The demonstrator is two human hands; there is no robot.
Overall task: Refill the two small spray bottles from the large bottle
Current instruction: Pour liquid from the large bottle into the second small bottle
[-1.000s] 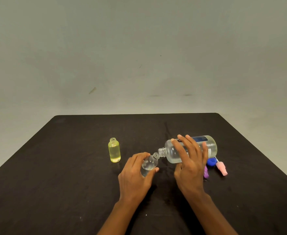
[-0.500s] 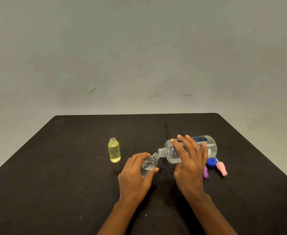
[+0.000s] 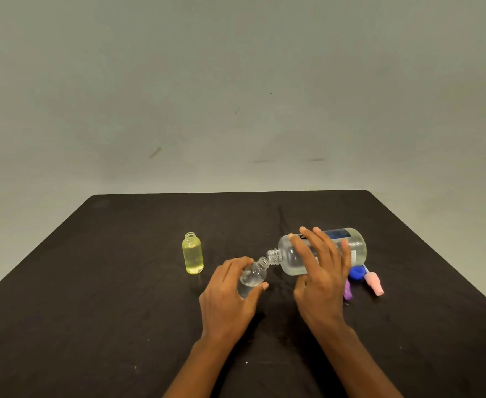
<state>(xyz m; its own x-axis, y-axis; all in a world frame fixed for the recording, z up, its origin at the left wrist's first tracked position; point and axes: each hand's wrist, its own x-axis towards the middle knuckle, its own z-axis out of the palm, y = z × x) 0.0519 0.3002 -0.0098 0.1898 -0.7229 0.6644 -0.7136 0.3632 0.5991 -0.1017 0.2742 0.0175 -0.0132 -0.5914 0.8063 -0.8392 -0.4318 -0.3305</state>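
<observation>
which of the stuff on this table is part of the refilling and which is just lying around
In the job: large bottle, tipped in the right hand; small clear bottle, held in the left hand; small yellow bottle, uncapped, upright.
Lying by, set aside: blue cap; pink spray top; purple spray top, part hidden.

Label point(image 3: 336, 234) on large bottle point(image 3: 358, 249) illegible.

Two bare forearms, slim. Left hand point(image 3: 230, 297) and right hand point(image 3: 322, 277) bare as well: long fingers, short plain nails.
</observation>
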